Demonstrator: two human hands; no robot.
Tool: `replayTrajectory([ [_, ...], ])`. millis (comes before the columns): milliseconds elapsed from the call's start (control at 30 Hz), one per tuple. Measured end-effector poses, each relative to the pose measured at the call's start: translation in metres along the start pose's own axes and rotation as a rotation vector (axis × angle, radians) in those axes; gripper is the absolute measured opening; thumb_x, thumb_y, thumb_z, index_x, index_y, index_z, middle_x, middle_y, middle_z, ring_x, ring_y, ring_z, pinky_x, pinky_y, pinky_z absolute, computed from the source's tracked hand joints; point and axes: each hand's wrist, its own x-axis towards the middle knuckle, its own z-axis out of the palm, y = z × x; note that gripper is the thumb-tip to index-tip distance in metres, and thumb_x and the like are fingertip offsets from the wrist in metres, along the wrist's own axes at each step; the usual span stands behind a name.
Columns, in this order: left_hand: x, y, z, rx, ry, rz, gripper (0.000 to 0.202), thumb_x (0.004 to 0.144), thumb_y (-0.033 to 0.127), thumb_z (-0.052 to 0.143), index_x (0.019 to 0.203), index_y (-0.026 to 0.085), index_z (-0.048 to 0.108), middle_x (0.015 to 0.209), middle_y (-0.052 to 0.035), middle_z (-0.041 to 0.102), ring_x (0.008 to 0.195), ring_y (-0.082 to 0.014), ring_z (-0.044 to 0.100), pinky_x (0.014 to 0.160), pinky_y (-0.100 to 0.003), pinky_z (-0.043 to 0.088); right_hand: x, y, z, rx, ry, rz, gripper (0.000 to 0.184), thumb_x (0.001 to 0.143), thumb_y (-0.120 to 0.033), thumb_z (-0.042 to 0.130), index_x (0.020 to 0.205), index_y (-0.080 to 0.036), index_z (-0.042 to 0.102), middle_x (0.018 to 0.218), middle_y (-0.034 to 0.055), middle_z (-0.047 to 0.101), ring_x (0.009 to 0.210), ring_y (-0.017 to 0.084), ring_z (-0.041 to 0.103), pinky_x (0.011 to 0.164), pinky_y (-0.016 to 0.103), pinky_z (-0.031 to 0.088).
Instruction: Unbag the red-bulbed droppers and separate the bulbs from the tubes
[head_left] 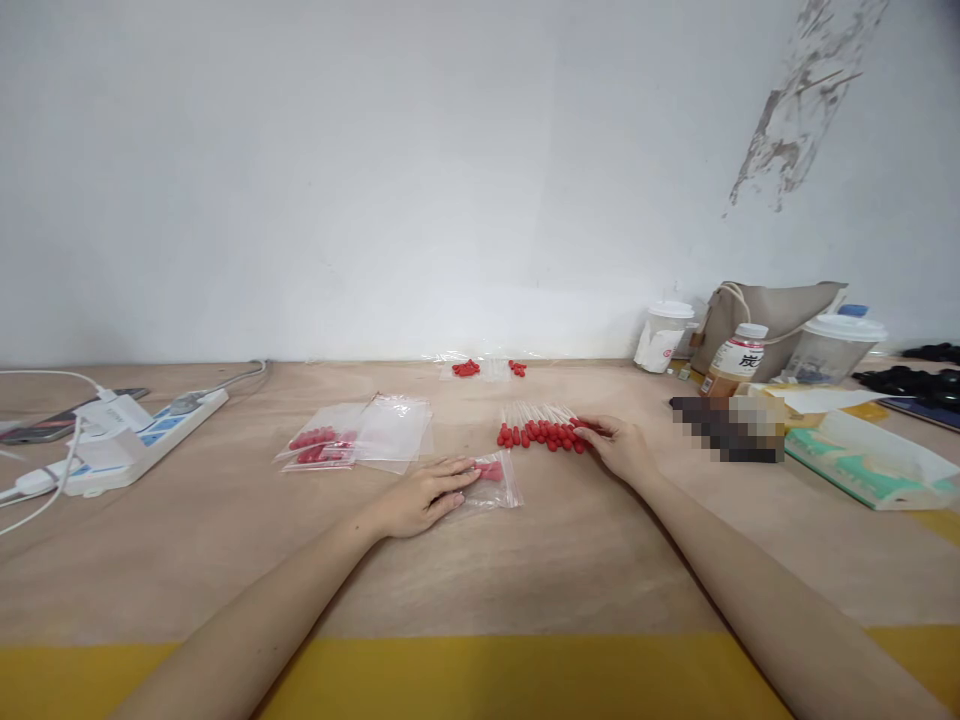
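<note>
Two hands rest on the table [570, 560]. Far left is a power strip [142, 440] with cables, well apart from your work. Next come the filled bags [352, 438] in a loose stack, red bits inside.

Your left hand [420, 497] lies flat, fingers stretched out and released, fingertips pressing one end of a small bag [496, 482] that holds a few red pieces. Just beyond it, to the right, are the sticks [540, 432], a loose heap of clear stems with red tips in mid-table. Your right hand [619, 447] touches the heap's right end with fingers curled over it. I can't tell whether they pinch a stick or only rest there.

Further right, the bottle [735, 362] and tissue pack [862, 465] are apart from both hands.

Risks, as I judge them:
- The bag looks slick and is only pressed, so it could slide if you ease off.
- The sticks lie loose, so a sideways drag could scatter them.
- The thin stems could bend under a hard pinch.
</note>
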Motion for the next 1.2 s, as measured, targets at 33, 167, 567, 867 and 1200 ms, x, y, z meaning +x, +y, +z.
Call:
replayTrajectory([
  [33, 0.0, 0.0, 0.0, -0.003, 0.001, 0.0, 0.042, 0.09, 0.036, 0.028, 0.132, 0.03, 0.028, 0.14, 0.0022, 0.026, 0.129, -0.0156, 0.02, 0.107, -0.036, 0.018, 0.0, -0.001, 0.001, 0.018, -0.001, 0.009, 0.029, 0.072, -0.038, 0.057, 0.092, -0.02, 0.066, 0.091, 0.0047, 0.067, 0.081, 0.019, 0.063, 0.077, 0.033, 0.05],
  [167, 0.0, 0.0, 0.0, -0.013, 0.0, -0.005, 0.042, 0.09, 0.036, 0.028, 0.132, 0.03, 0.028, 0.14, 0.0023, 0.025, 0.129, -0.0157, 0.021, 0.106, -0.036, 0.019, 0.001, 0.0, 0.004, 0.136, 0.033, 0.081, 0.031, 0.069, -0.039, 0.059, 0.091, -0.018, 0.065, 0.091, 0.0059, 0.067, 0.082, 0.02, 0.063, 0.076, 0.033, 0.05],
  [567, -0.001, 0.001, 0.0, -0.032, 0.026, 0.012, 0.042, 0.09, 0.036, 0.029, 0.131, 0.031, 0.03, 0.14, 0.0023, 0.028, 0.128, -0.0168, 0.023, 0.106, -0.036, 0.021, -0.001, 0.001, 0.011, 0.309, 0.107, 0.266, 0.037, 0.061, -0.041, 0.066, 0.086, -0.014, 0.065, 0.077, 0.0079, 0.068, 0.066, 0.019, 0.063, 0.061, 0.031, 0.053],
  [867, -0.001, -0.001, 0.002, -0.009, 0.033, 0.011, 0.042, 0.09, 0.036, 0.029, 0.132, 0.031, 0.029, 0.14, 0.0022, 0.027, 0.128, -0.0166, 0.023, 0.106, -0.036, 0.021, -0.002, -0.01, 0.012, 0.159, 0.173, 0.148, 0.034, 0.064, -0.047, 0.06, 0.072, -0.015, 0.068, 0.094, 0.0092, 0.064, 0.083, 0.02, 0.061, 0.068, 0.029, 0.051],
  [1200, -0.001, 0.0, 0.002, -0.013, 0.034, 0.009, 0.041, 0.09, 0.036, 0.029, 0.132, 0.032, 0.029, 0.139, 0.0029, 0.028, 0.128, -0.0165, 0.024, 0.106, -0.036, 0.021, 0.001, 0.001, 0.012, 0.362, 0.159, 0.266, 0.042, 0.069, -0.052, 0.054, 0.089, -0.016, 0.066, 0.089, 0.0058, 0.068, 0.086, 0.022, 0.061, 0.074, 0.032, 0.049],
])
